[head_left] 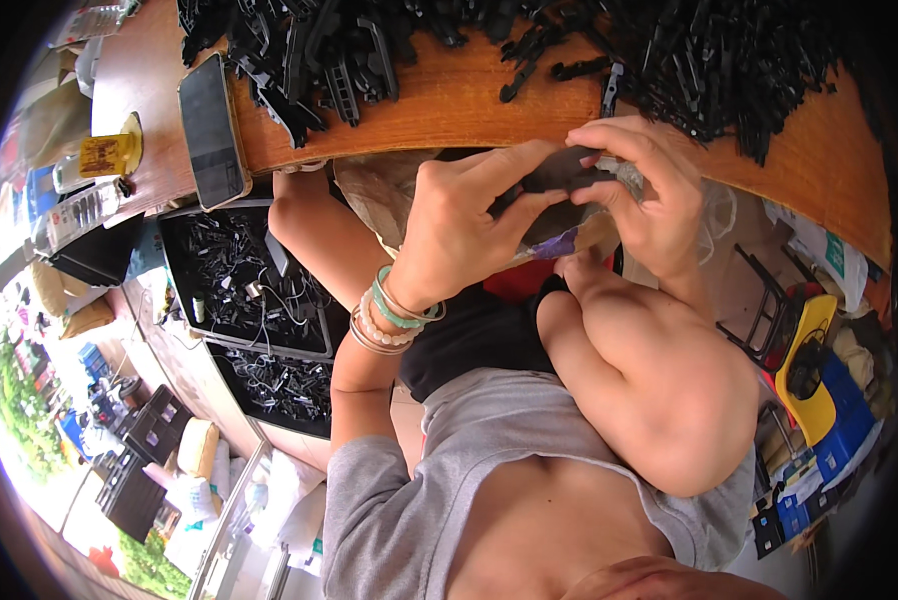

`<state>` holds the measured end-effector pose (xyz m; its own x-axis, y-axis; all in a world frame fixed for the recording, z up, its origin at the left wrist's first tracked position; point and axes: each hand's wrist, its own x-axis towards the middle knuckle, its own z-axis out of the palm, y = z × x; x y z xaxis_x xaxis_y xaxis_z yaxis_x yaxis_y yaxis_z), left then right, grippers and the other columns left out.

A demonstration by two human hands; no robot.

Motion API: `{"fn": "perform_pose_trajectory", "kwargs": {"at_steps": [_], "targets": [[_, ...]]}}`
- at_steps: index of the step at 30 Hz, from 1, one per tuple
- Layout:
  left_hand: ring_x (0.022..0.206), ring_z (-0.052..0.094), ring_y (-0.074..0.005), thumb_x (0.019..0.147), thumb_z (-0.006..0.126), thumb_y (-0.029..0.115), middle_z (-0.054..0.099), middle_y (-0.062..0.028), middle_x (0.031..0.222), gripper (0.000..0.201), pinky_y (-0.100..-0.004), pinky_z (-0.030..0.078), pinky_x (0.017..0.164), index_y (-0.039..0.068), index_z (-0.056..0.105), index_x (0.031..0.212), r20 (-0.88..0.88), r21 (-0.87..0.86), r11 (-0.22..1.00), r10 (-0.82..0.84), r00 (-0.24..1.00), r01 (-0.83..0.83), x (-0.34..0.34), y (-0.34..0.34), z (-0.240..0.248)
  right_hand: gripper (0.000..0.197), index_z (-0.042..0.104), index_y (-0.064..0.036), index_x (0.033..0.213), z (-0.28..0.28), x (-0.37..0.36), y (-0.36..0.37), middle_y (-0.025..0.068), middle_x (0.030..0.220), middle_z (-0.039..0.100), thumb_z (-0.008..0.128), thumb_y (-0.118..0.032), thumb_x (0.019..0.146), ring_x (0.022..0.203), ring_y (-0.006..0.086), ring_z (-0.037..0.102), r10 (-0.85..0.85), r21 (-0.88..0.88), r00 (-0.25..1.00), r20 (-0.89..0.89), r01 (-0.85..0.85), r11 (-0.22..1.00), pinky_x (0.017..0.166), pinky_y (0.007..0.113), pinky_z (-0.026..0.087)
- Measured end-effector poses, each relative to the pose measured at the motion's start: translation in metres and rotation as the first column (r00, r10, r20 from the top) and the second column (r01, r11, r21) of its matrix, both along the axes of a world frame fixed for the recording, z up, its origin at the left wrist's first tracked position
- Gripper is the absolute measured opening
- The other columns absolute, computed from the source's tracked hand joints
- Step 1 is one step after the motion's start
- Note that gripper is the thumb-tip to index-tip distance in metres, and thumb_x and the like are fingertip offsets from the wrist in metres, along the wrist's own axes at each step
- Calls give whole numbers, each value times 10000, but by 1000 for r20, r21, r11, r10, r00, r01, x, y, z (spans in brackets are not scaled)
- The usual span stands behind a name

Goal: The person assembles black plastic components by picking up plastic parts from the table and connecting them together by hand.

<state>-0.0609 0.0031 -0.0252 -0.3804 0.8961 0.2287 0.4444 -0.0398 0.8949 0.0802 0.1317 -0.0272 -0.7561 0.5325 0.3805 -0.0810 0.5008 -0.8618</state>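
Note:
My left hand [474,215], with bracelets [389,310] on its wrist, is closed with thumb and fingers on a small dark plastic part [561,172]. From the other side my right hand [654,185] pinches the same part, its thumb and forefinger curved round the end. Fingers cover much of the part, so its exact kind does not show. Both hands are raised just off the near edge of the wooden table [449,95], above my lap. Heaps of black plastic parts [309,45] and more black plastic pieces [684,75] lie on the tabletop beyond them.
A dark phone [214,130] lies at the table's left edge, with a yellow tape roll [111,155] farther left. Black trays of small parts [244,265] stand low on the left. A plastic bag [374,195] hangs beneath the hands. At right is a yellow chair [809,375].

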Motion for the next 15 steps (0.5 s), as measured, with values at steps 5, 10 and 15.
{"fn": "perform_pose_trajectory", "kwargs": {"at_steps": [5, 10, 15], "targets": [[655, 655, -306, 729, 739, 35, 676, -176, 822, 328, -331, 519, 566, -3, 657, 1044, -40, 47, 998, -40, 998, 42, -3, 0, -3, 371, 679, -21, 987, -3, 0, 2, 99, 897, 678, 756, 67, 635, 725, 222, 605, -16, 144, 1000, -23, 19, 989, 648, 292, 492], [743, 686, -254, 734, 732, 16, 694, -153, 864, 301, -308, 534, 653, -16, 670, 1027, 30, -30, 997, -66, 997, 67, -4, 1, 2, 317, 685, -21, 950, 0, 3, 2, 93, 844, 672, 758, 47, 649, 758, 233, 619, -34, 96, 999, 30, 31, 995, 664, 301, 496], [788, 699, -204, 734, 729, -11, 709, -126, 862, 289, -278, 541, 732, -29, 682, 1018, 82, -153, 988, -16, 997, 28, -9, -20, -13, 307, 672, -6, 943, -13, -4, -1, 90, 875, 666, 778, 10, 655, 790, 239, 614, 156, -13, 984, 82, -155, 988, 673, 310, 498]]}}
